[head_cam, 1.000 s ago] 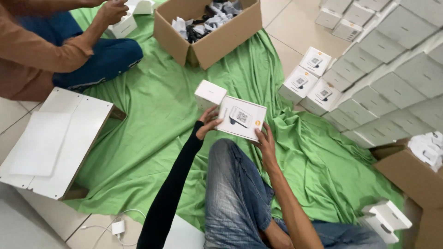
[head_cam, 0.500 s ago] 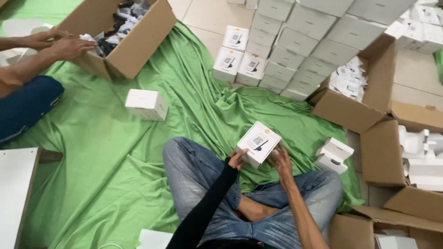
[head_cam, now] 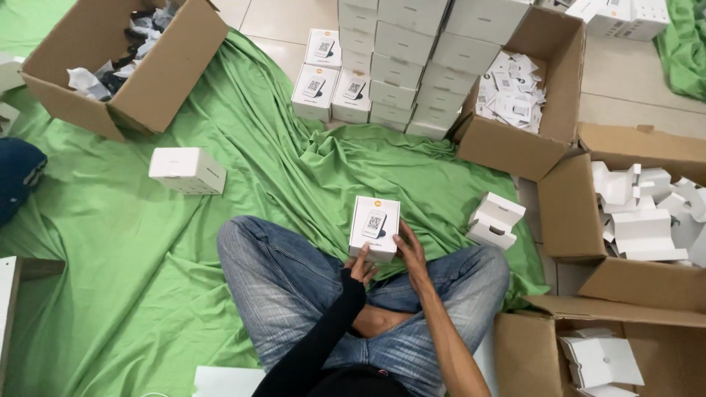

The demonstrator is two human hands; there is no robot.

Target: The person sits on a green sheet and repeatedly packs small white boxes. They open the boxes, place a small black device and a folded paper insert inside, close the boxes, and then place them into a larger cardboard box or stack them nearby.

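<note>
I sit cross-legged in blue jeans on a green cloth (head_cam: 279, 169). Both hands hold a small white product box (head_cam: 374, 226) upright above my knees, its printed face toward me. My left hand (head_cam: 362, 266), in a black sleeve, grips the box's lower left corner. My right hand (head_cam: 409, 254) holds its right side and bottom. Another closed white box (head_cam: 187, 170) lies on the cloth to my left, out of reach of either hand.
Stacks of white boxes (head_cam: 412, 66) stand ahead. An open white insert (head_cam: 496, 220) lies right of my knee. Cardboard cartons surround me: one with dark items (head_cam: 125, 66) at upper left, one with leaflets (head_cam: 515, 95), two with white inserts (head_cam: 640, 213) (head_cam: 596, 360). Another person's knee (head_cam: 18, 176) shows at left.
My view has swung right and nearer. The box has been turned upright in my hands. The other person's hands have left the view.
</note>
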